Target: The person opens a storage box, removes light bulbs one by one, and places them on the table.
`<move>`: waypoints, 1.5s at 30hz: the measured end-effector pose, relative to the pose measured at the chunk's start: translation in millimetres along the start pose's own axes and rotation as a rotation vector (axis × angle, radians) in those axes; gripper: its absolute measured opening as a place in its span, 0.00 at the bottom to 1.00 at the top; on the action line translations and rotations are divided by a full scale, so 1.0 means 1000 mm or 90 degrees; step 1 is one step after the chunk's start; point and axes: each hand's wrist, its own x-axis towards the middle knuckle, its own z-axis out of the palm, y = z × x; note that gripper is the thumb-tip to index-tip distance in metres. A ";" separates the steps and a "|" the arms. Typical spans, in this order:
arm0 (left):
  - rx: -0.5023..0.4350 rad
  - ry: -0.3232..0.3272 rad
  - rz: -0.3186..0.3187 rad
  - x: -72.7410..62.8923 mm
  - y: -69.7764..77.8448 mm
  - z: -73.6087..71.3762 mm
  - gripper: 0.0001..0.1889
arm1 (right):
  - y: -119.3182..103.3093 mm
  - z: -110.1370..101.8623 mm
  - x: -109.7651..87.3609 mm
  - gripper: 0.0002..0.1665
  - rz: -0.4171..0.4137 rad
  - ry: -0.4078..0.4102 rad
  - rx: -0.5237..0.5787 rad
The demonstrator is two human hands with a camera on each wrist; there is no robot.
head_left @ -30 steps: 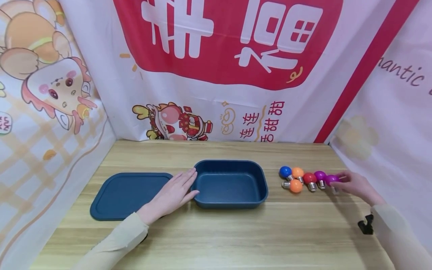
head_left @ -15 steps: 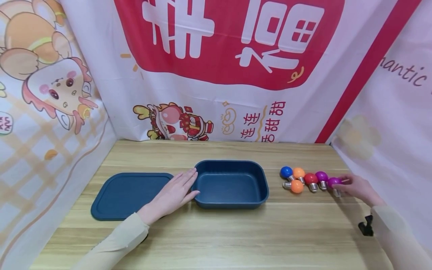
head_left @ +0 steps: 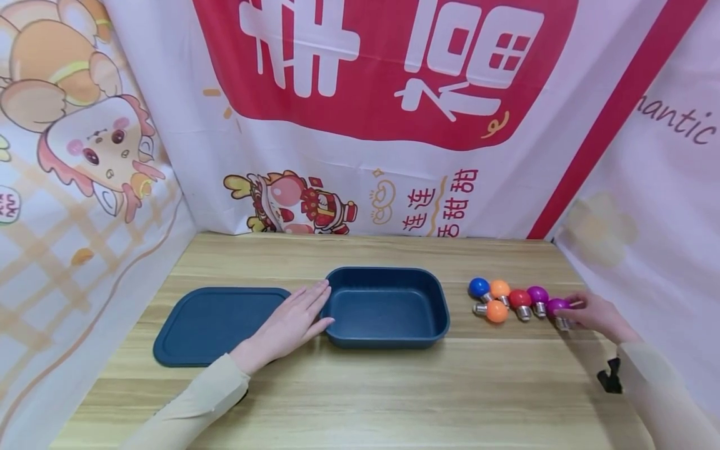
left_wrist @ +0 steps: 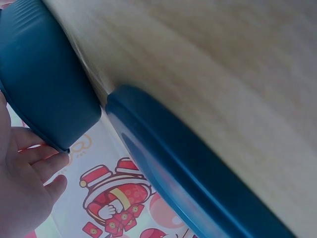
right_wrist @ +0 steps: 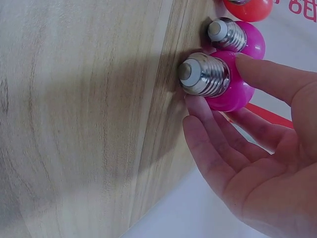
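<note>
An open dark blue box [head_left: 388,342] stands mid-table in the head view. My left hand [head_left: 289,322] rests its straight fingers against the left rim; in the left wrist view the fingertips touch the edge of the box [left_wrist: 44,74]. To the right, my right hand [head_left: 593,312] pinches a purple light bulb [head_left: 558,305] by its globe. The right wrist view shows the thumb on one side of that bulb [right_wrist: 233,94], fingers on the other, its metal screw base uncovered. Close beside it lies a second purple bulb [head_left: 538,294], then a red bulb [head_left: 520,299].
Further left in the group lie two orange bulbs, one nearer the back [head_left: 499,289] and one in front [head_left: 497,312], plus a blue bulb [head_left: 479,287]. A flat dark blue lid [head_left: 219,325] lies left of the box, partly under my left forearm. Printed cloth [head_left: 360,156] walls the table.
The pinched purple bulb has shifted slightly toward the table's front with my right hand, and its metal base shows more clearly. The left hand stays on the box rim.
</note>
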 end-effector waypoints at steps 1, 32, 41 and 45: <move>0.000 0.000 0.000 0.000 0.000 0.000 0.34 | 0.000 0.000 0.000 0.38 0.003 -0.002 0.002; 0.004 0.005 0.005 0.000 0.001 -0.002 0.34 | -0.001 -0.016 -0.006 0.38 -0.041 0.043 -0.060; 0.004 0.000 0.003 0.000 0.002 -0.005 0.34 | -0.023 -0.023 -0.008 0.38 -0.069 0.059 -0.068; 0.009 0.002 0.007 0.000 0.002 -0.005 0.34 | -0.035 -0.020 -0.004 0.37 -0.077 0.055 -0.074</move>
